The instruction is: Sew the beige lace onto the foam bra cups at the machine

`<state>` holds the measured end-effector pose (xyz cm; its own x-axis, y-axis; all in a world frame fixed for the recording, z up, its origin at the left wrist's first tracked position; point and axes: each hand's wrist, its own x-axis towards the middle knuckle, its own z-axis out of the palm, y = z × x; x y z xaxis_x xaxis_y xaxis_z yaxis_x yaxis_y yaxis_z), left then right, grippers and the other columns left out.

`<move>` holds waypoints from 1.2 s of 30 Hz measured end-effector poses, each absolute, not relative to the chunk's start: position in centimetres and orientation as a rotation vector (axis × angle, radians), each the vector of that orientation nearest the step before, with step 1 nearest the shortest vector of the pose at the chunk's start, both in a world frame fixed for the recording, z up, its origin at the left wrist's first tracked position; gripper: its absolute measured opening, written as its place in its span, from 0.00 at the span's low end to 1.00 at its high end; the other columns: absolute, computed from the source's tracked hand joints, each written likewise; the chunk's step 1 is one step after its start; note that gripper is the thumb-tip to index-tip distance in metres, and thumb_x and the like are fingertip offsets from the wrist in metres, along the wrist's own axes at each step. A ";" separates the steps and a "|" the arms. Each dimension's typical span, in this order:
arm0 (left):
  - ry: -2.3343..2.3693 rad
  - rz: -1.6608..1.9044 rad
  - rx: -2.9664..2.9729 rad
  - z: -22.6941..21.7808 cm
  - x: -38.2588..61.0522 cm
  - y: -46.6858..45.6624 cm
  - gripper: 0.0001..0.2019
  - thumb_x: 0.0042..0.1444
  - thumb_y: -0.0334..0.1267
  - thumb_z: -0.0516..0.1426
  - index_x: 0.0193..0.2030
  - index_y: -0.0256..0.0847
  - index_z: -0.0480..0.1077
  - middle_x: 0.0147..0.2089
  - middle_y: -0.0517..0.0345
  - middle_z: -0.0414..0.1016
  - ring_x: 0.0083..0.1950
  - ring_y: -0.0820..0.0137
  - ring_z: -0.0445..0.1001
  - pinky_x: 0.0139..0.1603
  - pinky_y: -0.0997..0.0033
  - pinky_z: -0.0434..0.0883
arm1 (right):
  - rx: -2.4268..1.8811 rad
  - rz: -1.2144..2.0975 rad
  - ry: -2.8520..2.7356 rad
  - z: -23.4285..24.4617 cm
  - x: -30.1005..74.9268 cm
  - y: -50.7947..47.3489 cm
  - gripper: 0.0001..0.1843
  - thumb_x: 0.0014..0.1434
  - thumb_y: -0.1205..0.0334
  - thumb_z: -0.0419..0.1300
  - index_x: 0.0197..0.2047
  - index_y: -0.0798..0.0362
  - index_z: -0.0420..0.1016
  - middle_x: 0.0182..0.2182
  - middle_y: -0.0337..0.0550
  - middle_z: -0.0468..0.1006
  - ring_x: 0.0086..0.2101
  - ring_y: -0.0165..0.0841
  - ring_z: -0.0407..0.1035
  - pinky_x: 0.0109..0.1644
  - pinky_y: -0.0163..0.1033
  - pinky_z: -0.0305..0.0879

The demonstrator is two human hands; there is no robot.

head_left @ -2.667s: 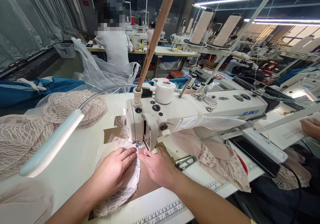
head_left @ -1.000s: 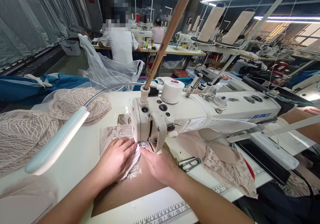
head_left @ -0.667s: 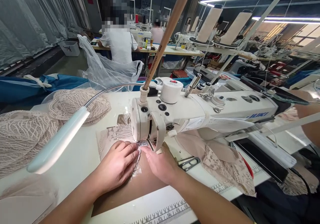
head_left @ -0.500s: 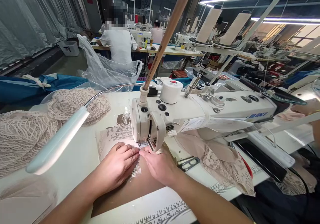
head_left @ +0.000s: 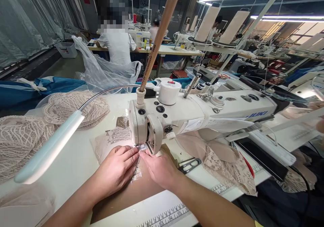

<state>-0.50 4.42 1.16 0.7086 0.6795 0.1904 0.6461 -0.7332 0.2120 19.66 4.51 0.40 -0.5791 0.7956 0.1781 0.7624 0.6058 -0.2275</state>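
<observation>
A white sewing machine [head_left: 192,114] stands across the table. A beige lace piece [head_left: 107,141] lies under its presser foot [head_left: 143,147] and spreads out to the left behind it. My left hand [head_left: 116,169] lies flat on the lace just left of the foot, fingers stretched toward the needle. My right hand [head_left: 158,168] rests right of the foot, its fingertips pressing the fabric edge down beside the needle. The two hands almost touch at the foot.
Stacks of lace pieces [head_left: 71,108] lie at the left under a gooseneck lamp [head_left: 48,149]. More lace fabric [head_left: 227,168] hangs off the table's right front. Thread snips [head_left: 188,164] lie near my right wrist. Another person [head_left: 117,46] sits at a far table.
The lace piece has fed back through the foot and now spreads out behind and left of it. Both hands stay at the foot, shifted slightly.
</observation>
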 end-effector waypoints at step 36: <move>1.094 0.433 2.668 1.7 -2.0 4.1 0.13 0.59 0.40 0.56 0.50 0.40 0.71 0.57 0.45 0.70 0.55 0.55 0.67 0.53 0.54 0.68 | -1.353 0.106 -2.502 0.8 19.8 4.5 0.16 0.59 0.70 0.51 0.47 0.50 0.74 0.39 0.47 0.77 0.38 0.38 0.67 0.41 0.40 0.58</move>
